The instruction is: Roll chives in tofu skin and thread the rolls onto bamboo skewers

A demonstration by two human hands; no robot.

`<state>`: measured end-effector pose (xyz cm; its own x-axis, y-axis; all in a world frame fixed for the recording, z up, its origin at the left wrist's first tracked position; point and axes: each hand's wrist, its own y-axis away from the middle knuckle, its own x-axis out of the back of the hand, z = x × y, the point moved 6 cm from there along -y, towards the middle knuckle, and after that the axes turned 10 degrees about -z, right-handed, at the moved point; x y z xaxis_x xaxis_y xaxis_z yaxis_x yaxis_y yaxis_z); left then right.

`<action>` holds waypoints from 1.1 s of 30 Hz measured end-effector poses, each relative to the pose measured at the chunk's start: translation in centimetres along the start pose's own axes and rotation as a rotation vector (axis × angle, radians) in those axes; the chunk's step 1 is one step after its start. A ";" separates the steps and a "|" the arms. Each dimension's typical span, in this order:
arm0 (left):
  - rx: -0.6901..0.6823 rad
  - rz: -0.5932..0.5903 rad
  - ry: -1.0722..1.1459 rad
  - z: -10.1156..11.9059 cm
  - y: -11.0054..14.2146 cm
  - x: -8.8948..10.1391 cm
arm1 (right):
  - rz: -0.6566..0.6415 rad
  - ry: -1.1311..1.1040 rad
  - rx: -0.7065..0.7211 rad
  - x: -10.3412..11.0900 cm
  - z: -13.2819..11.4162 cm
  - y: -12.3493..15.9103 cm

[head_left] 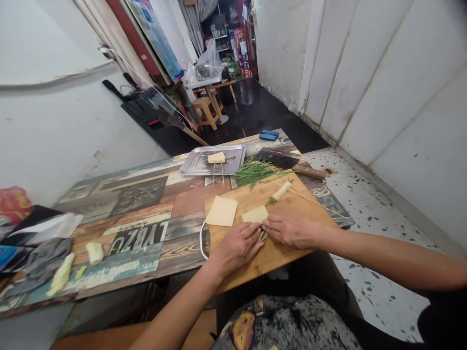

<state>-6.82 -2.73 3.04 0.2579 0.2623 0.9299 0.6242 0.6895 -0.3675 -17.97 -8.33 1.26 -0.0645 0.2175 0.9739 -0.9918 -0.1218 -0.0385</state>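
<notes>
On the wooden cutting board, my left hand and my right hand meet over a pale yellow tofu sheet. Fingers of both hands are bent and pressed onto its near edge, where a bit of green stalk shows between them. How far the sheet is folded over is hidden by my fingers. Left of it lies a stack of square tofu sheets. Just beyond my right hand is a finished roll with greens poking out of its ends, thin skewers beside it.
Chives are heaped at the board's far edge, beside a cleaver with a wooden handle. A metal tray bears skewered rolls. Further off sits a blue box. Cabbage pieces and a grey cloth lie at left.
</notes>
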 end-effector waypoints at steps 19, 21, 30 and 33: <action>0.170 0.021 0.045 -0.2 -0.9 1.0 | 0.124 -0.407 -0.290 0.7 2.0 -0.6; 0.265 0.019 0.089 -0.6 -0.9 1.1 | 0.119 -0.462 -0.281 0.8 2.0 -0.5; 0.511 0.100 0.276 -2.2 0.5 -0.1 | 0.199 -0.917 -0.434 0.1 4.1 -0.1; 0.462 0.073 0.235 -1.9 0.5 0.0 | 0.168 -0.991 -0.500 -0.7 4.5 -0.4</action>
<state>-5.12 -3.72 2.85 0.4800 0.1989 0.8544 0.2216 0.9149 -0.3375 -16.99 -12.83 1.63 -0.3066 -0.6590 0.6868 -0.9258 0.3742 -0.0543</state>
